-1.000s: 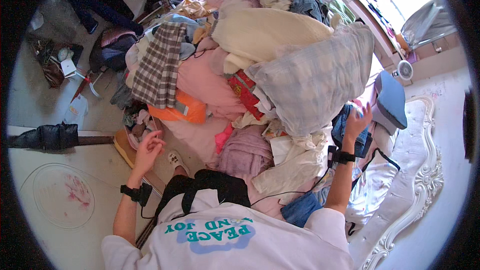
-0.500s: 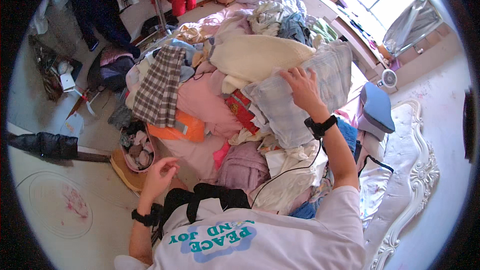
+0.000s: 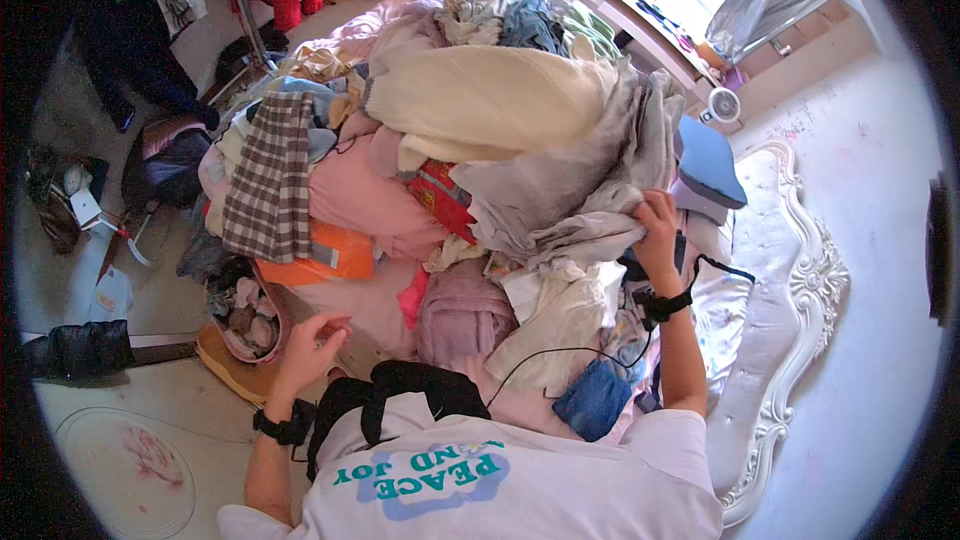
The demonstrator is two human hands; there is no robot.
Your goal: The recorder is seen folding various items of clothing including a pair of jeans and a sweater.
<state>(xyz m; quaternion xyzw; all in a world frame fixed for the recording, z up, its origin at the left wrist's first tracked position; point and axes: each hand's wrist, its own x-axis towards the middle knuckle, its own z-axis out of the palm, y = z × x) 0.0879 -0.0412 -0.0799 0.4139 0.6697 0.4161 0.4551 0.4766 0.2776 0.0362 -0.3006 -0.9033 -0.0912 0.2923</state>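
A large greyish piece of cloth (image 3: 560, 185) lies crumpled across the right side of a heap of clothes. My right hand (image 3: 657, 225) is closed on its near right edge, bunching it into folds. My left hand (image 3: 312, 348) hovers at the near left, fingers loosely curled and apart, holding nothing. Behind the grey cloth lies a cream knitted garment (image 3: 490, 95). A brown-and-white checked cloth (image 3: 270, 175) and an orange packet (image 3: 335, 255) are on the left. Closer to me sit a folded mauve towel (image 3: 462, 315), a white garment (image 3: 565, 310) and folded blue denim (image 3: 592, 400).
A pink basket of small garments (image 3: 250, 320) stands left of the heap. At right are a blue cushion (image 3: 708, 165), a small white fan (image 3: 721, 105) and a carved white headboard (image 3: 800, 270). Clothes hang on a rack (image 3: 245, 0) at far left. A black cable (image 3: 560, 350) runs to my right wrist.
My right hand has moved from atop a pale checked cloth to the grey cloth's near right edge and closed. The cloth's flat surface is now bunched. My left hand stays about where it was.
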